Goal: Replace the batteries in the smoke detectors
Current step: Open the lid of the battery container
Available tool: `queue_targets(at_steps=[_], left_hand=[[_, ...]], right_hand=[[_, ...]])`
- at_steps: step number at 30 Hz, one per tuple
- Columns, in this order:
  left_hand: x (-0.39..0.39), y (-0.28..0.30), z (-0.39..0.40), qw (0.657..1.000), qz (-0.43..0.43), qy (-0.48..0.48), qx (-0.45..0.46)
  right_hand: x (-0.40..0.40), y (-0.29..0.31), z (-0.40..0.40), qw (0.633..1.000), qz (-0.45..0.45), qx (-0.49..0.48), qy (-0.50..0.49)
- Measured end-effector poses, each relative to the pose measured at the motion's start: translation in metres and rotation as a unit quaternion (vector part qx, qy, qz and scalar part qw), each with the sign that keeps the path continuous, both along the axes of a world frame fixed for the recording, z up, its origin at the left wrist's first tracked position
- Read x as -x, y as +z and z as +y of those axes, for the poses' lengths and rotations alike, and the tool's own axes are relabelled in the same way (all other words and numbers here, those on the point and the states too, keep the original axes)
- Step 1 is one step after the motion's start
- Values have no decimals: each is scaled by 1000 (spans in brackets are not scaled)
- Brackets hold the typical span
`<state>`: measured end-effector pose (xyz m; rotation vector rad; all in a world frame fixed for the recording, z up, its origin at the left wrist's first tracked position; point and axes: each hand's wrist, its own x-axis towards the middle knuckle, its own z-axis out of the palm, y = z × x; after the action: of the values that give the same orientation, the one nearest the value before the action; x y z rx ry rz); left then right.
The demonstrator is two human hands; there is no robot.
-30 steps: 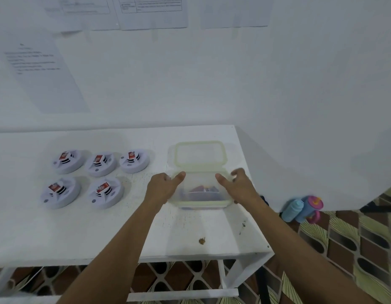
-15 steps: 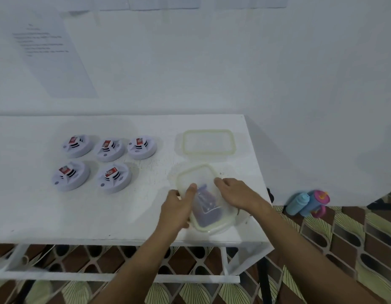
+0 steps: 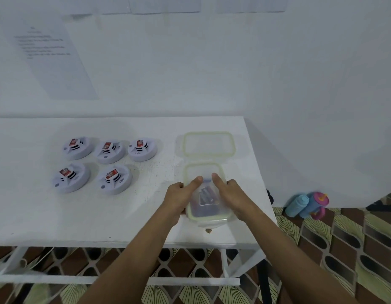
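On table R edge, both grips clasp clear box, L hand, R hand

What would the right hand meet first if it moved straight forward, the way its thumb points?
Probably the loose lid lying flat behind the container that the right hand grips; depth is hard to judge from this view.

White table with five smoke detectors, a loose lid and a clear container

wall: printed sheet | floor right of table: blue bottle, pink cup touching
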<state>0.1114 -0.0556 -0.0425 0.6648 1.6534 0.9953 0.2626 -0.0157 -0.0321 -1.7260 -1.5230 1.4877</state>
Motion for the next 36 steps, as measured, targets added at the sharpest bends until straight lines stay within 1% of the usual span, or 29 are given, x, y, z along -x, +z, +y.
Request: queue_targets(at_steps=[3,7,10,13,16,17,20,22,23,25,27,28,29,30,32,33,35,36], left_hand=[[0,-3,2,1000,-31,-3,-1],[0,-6,1,998,-54,23,-15],[0,-7,3,995,-6,76,-61],[-1,-6,3,996,28,73,-50],[3,5,0,998,63,10,8],[6,9,2,997,75,1,11],[21,21,14,985,166,0,-43],[32,32,24,979,188,-56,-58],[38,35,29,976,190,-96,-49],[44,38,32,968,199,-147,-27],[43,34,29,971,197,-128,-36],[39,31,26,975,193,-104,-43],[34,26,23,977,192,-78,-48],[27,22,20,978,195,-49,-48],[13,16,13,983,179,7,-30],[8,13,11,987,158,24,-20],[4,13,8,989,142,29,-7],[6,13,8,988,155,21,-7]], right_hand=[[-1,-1,4,1000,-2,6,3],[0,-1,4,1000,-14,-3,1],[-4,-1,10,997,-35,-67,-31],[-8,-3,17,996,-39,-81,-21],[-10,0,24,994,-65,-82,28],[-10,3,27,993,-72,-78,54],[-7,17,39,980,-88,-79,160],[0,25,47,959,-122,-115,228],[4,28,50,951,-133,-140,242],[8,30,53,942,-144,-205,225],[5,28,49,929,-181,-274,171],[0,26,43,931,-188,-282,135],[-7,25,36,945,-182,-254,99],[-15,25,27,963,-170,-198,69],[-31,22,11,985,-142,-87,49],[-36,21,4,990,-123,-58,47],[-41,22,-3,994,-87,-50,33],[-41,24,-4,995,-75,-56,23]])
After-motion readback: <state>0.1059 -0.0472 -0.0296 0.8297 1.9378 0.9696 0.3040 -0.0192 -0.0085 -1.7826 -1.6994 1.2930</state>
